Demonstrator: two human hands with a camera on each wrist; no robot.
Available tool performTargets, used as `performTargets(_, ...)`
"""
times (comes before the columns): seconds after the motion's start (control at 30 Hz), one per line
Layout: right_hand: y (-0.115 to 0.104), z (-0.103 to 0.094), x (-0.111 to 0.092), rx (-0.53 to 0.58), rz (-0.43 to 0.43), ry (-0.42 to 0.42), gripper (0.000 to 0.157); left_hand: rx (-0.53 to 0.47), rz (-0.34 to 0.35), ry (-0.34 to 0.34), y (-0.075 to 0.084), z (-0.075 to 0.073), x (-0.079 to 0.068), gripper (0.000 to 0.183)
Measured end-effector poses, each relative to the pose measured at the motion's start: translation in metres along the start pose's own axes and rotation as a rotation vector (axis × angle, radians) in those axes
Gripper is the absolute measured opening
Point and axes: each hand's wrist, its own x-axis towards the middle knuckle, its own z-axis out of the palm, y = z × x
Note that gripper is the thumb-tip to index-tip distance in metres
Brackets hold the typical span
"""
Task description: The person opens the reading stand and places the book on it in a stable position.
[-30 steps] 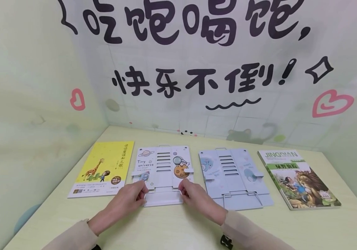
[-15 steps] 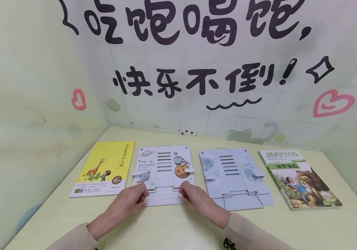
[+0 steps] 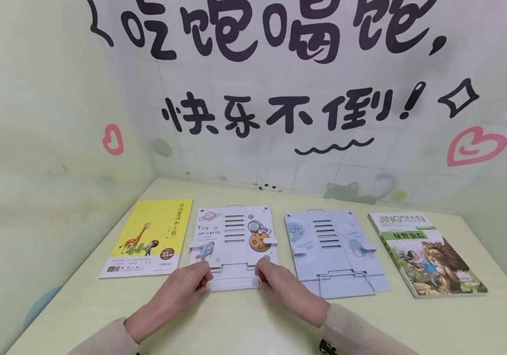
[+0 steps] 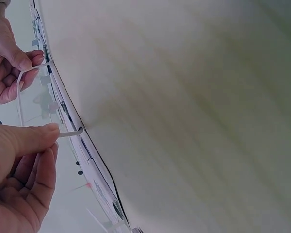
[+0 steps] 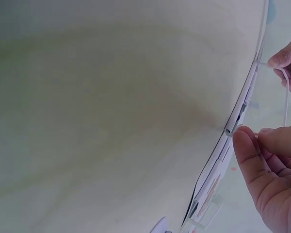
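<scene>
A white book stand [image 3: 234, 256] with a "Tiny universe" print lies flat in the middle of the table in the head view. Along its front edge a white wire bracket [image 4: 20, 99] stands up, seen side-on in both wrist views. My left hand [image 3: 184, 288] pinches the bracket's left leg between thumb and fingers, close to where it meets the stand. On the opposite leg, my right hand [image 3: 286, 291] has the same kind of pinch. The left wrist view shows both hands, the right hand [image 4: 9, 63] farther off.
A pale blue book stand [image 3: 335, 246] lies to the right, its wire bracket [image 3: 346, 277] folded over its front. A yellow book [image 3: 153, 231] lies at the left and a lion-covered book [image 3: 430, 261] at the far right. Printed walls [image 3: 253, 162] stand behind the table.
In the head view the bracket's crossbar sits slightly nearer the stand's front edge. Both hands keep their pinch on it and have barely moved.
</scene>
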Motion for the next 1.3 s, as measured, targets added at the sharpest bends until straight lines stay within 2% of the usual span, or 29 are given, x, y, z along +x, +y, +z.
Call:
performTargets(0.3,-0.003,-0.002,0.0,-0.044,-0.014,-0.009,0.022,0.065,0.044,0.025,0.003,-0.001,0.001,0.033)
performTargets(0.4,-0.003,-0.002,0.001,-0.051,-0.026,-0.005,0.022,0.059,0.038,0.013,0.003,-0.001,0.002,0.033)
performTargets(0.53,-0.001,-0.002,0.001,-0.002,-0.019,-0.003,0.022,0.009,0.02,-0.019,0.001,-0.002,0.004,0.032)
performTargets(0.7,0.002,-0.003,0.002,0.117,0.014,-0.028,0.018,-0.092,0.01,-0.113,-0.005,-0.007,0.006,0.028)
performTargets(0.9,0.006,-0.013,0.004,0.318,0.095,-0.062,0.009,-0.328,-0.007,-0.293,-0.016,-0.021,0.015,0.017)
performTargets(0.97,0.01,-0.019,0.005,0.373,0.144,-0.052,0.007,-0.392,-0.044,-0.308,-0.021,-0.025,0.019,0.016)
performTargets(1.03,0.014,-0.024,0.007,0.412,0.186,-0.019,0.008,-0.44,-0.105,-0.282,-0.026,-0.029,0.024,0.014)
performTargets(1.3,0.039,-0.038,0.023,0.556,0.402,0.177,0.011,-0.51,-0.427,-0.069,-0.055,-0.033,0.043,0.011)
